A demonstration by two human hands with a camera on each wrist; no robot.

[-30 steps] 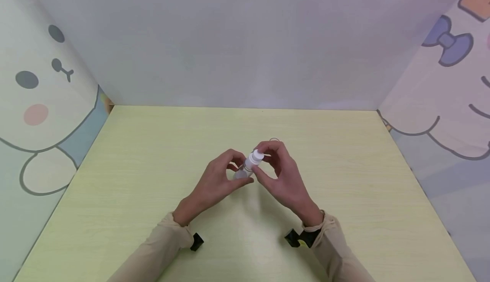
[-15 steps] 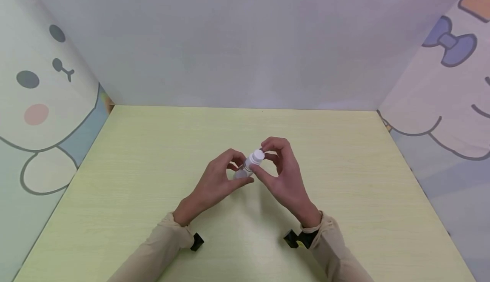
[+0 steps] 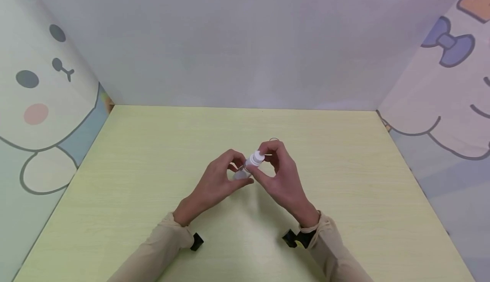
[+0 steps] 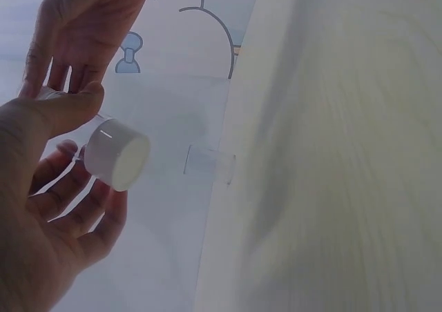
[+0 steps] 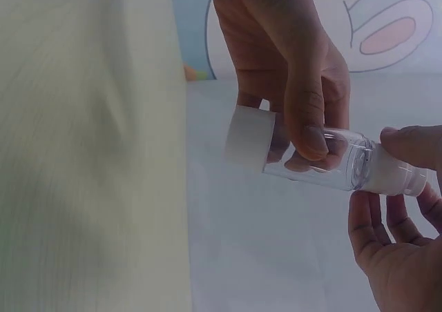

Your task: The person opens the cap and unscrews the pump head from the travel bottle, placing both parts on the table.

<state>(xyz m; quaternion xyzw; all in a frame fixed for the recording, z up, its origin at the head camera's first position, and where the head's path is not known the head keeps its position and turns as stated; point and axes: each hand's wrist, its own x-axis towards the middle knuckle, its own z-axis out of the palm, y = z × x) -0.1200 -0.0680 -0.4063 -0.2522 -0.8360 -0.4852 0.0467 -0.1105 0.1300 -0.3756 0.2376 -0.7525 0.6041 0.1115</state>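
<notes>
**Right hand closes back in on the bottle's white top**

Over the last half second the right hand (image 3: 283,184) has come slightly to the left, its fingers nearer the white top (image 3: 258,157) of the bottle (image 3: 242,174). It now holds that end narrowly, thumb on the near side and forefinger on the far side. The left hand (image 3: 220,175) has hardly shifted; it grips the transparent body, above the white base (image 5: 252,139). The bottle is held tilted above the middle of the counter (image 3: 172,137), base to the near left, top to the far right. I read this as a fresh grip on the top while the left hand steadies the body.

The thin rim of a clear cap (image 4: 209,163), covered a moment ago, shows again just beyond the right hand, so a swing to the far side could knock it. The far edge, against the back wall (image 3: 245,39), lies well apart from the hands. There is more room to left and right, short of the side walls (image 3: 440,90); on the near side, the forearms flank the space.
</notes>
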